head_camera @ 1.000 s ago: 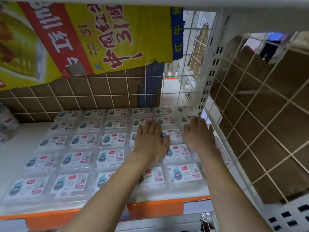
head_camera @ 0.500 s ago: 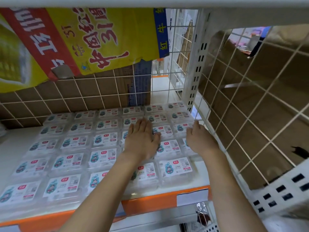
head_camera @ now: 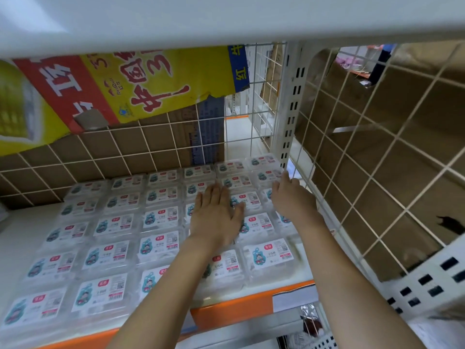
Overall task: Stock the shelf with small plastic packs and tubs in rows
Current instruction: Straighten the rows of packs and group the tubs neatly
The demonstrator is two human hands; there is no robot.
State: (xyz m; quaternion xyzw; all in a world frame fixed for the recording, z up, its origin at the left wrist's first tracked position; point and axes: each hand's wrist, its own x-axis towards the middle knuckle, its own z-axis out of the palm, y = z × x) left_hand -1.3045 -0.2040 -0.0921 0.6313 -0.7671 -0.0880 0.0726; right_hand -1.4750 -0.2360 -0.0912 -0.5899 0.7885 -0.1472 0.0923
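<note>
Where the shelf (head_camera: 251,302) meets its right rear corner, clear plastic packs (head_camera: 161,244) lie flat in rows, labels up. Left hand (head_camera: 216,217): fingers straight and together, pressed flat on the packs. Right hand (head_camera: 292,200): fingers extended, over the rightmost row beside the wire grid (head_camera: 377,197). Cardboard (head_camera: 120,149) backs the rear.

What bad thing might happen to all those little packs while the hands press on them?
The left hand lies flat on the packs; pushing hard might dent one or knock a row crooked. The front packs sit close to the orange shelf edge and might slide off. The right hand is near the wire grid and might scrape it.
</note>
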